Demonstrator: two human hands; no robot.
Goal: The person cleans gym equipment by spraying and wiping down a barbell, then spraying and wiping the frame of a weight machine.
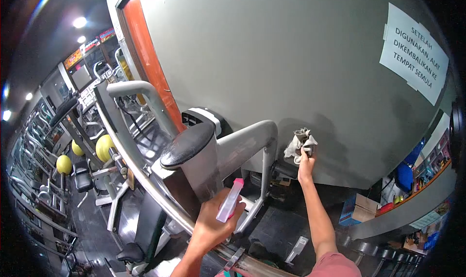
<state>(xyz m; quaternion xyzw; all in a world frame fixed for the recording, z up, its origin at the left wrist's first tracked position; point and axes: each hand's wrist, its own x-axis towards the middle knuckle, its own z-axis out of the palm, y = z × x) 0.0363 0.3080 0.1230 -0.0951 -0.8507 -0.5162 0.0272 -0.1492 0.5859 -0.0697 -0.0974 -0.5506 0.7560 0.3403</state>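
Note:
My left hand [212, 221] is wrapped round a spray bottle, whose translucent head [227, 205] and pink nozzle point forward. The bottle's body is hidden below my fingers. Just beyond this hand stands a grey exercise machine with a black oval pad [188, 145] and a bent tubular frame [247, 138]. My right hand [306, 166], arm stretched forward, grips a crumpled off-white rag [300, 146] with dark patches. The rag is in front of the grey wall [291, 58], to the right of the machine's frame.
A paper sign [412, 53] is taped to the wall at the right. Below it are a cardboard box [361, 209] and a cluttered shelf [427, 172]. Dumbbells [371, 255] line the lower right. Leftward are a silver rail [141, 172], yellow balls [104, 148], more machines and an orange door [151, 58].

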